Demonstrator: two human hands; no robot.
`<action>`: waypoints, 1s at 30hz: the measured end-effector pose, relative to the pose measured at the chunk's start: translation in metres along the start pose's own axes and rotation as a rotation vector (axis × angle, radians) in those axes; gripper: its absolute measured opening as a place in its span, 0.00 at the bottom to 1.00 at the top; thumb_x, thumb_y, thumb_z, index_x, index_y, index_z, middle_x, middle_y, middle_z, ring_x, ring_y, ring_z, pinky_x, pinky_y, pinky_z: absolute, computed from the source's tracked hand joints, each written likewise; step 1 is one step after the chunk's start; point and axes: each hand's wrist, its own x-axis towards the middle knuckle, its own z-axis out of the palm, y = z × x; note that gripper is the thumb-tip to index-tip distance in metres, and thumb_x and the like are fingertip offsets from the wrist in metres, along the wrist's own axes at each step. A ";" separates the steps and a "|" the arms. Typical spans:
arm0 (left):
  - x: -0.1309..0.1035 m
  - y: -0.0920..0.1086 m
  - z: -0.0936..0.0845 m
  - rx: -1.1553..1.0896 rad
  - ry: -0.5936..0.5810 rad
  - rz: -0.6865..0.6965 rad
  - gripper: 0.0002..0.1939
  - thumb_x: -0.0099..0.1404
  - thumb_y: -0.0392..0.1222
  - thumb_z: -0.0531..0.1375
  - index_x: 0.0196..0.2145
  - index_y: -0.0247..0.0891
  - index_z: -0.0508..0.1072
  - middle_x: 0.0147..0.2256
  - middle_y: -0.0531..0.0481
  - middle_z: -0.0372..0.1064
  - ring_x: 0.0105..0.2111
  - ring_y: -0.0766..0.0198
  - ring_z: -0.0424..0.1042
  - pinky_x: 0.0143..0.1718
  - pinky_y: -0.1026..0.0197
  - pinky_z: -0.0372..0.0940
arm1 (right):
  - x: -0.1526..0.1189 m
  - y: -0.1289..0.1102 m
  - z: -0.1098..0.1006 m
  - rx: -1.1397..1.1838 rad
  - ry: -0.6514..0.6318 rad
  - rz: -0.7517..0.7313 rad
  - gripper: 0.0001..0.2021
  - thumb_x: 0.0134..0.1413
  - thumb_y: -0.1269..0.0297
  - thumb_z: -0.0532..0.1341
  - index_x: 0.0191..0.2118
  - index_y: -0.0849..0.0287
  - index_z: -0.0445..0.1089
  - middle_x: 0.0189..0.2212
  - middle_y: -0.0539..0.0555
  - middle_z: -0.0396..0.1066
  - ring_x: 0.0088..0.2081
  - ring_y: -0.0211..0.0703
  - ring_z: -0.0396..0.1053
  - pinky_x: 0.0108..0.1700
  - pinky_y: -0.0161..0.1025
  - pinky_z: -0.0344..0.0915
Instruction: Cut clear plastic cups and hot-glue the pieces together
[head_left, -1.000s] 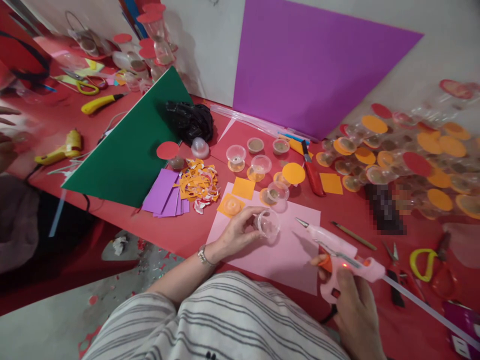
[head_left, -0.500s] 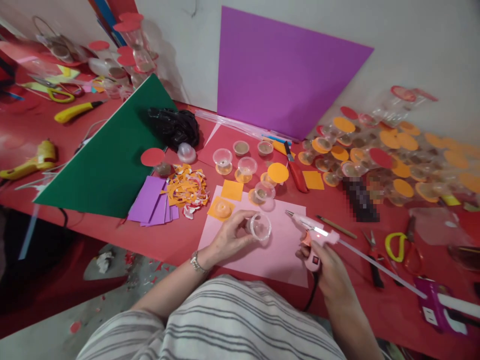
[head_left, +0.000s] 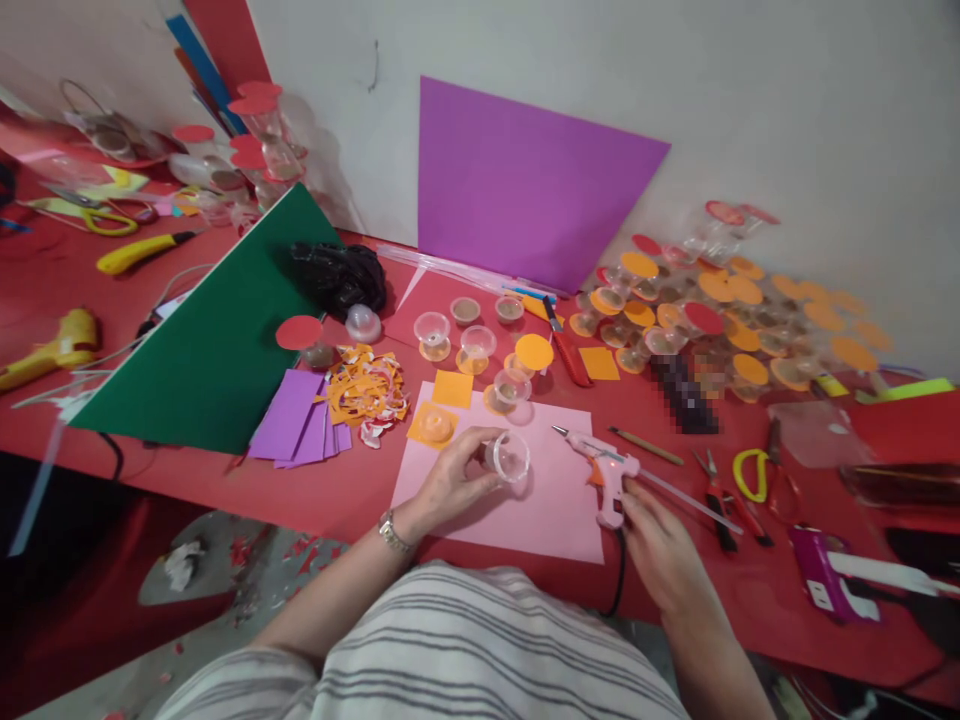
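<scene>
My left hand [head_left: 459, 470] pinches a small clear plastic cup [head_left: 511, 458], its round mouth tilted toward me, above a pink sheet [head_left: 547, 525]. A pink hot glue gun [head_left: 604, 465] lies on its side at the sheet's right edge, nozzle pointing left and a long glue stick out of its back. My right hand [head_left: 660, 540] is at the rear of the gun's handle, fingers extended and not wrapped round it. Beyond the left hand, an orange square [head_left: 435, 425] bears a clear cup, and another orange square [head_left: 453, 389] lies behind it.
Orange paper scraps [head_left: 367, 385] and purple cards [head_left: 289, 420] lie left, beside a leaning green board [head_left: 217, 350]. Several cups with orange discs [head_left: 746, 368] crowd the back right. Pliers [head_left: 724, 510], scissors [head_left: 751, 474] and a purple power strip [head_left: 825, 575] lie right. A red cutter [head_left: 568, 350] lies behind.
My right hand has let go of the glue gun, which now rests on the table. The left hand still holds the cup. The view has shifted slightly.
</scene>
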 end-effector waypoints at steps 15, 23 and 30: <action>0.001 -0.008 0.001 0.049 0.022 0.032 0.22 0.61 0.43 0.66 0.52 0.39 0.69 0.47 0.43 0.73 0.44 0.58 0.72 0.46 0.56 0.68 | 0.130 -0.060 -0.024 -0.453 -0.043 -0.140 0.16 0.56 0.62 0.57 0.47 0.59 0.74 0.46 0.60 0.78 0.45 0.50 0.77 0.50 0.48 0.70; 0.004 -0.002 0.001 0.073 0.028 -0.022 0.22 0.63 0.48 0.65 0.51 0.38 0.69 0.45 0.43 0.73 0.44 0.57 0.73 0.46 0.55 0.69 | 0.207 -0.055 0.010 -0.676 -0.065 0.073 0.16 0.60 0.58 0.60 0.48 0.64 0.72 0.45 0.67 0.77 0.49 0.57 0.75 0.50 0.47 0.67; 0.006 0.002 0.001 0.083 0.009 -0.044 0.22 0.63 0.50 0.64 0.50 0.37 0.70 0.46 0.42 0.74 0.44 0.56 0.74 0.46 0.55 0.69 | 0.216 -0.049 0.027 -0.789 -0.067 0.175 0.32 0.54 0.49 0.64 0.59 0.63 0.62 0.54 0.73 0.68 0.55 0.63 0.69 0.50 0.52 0.66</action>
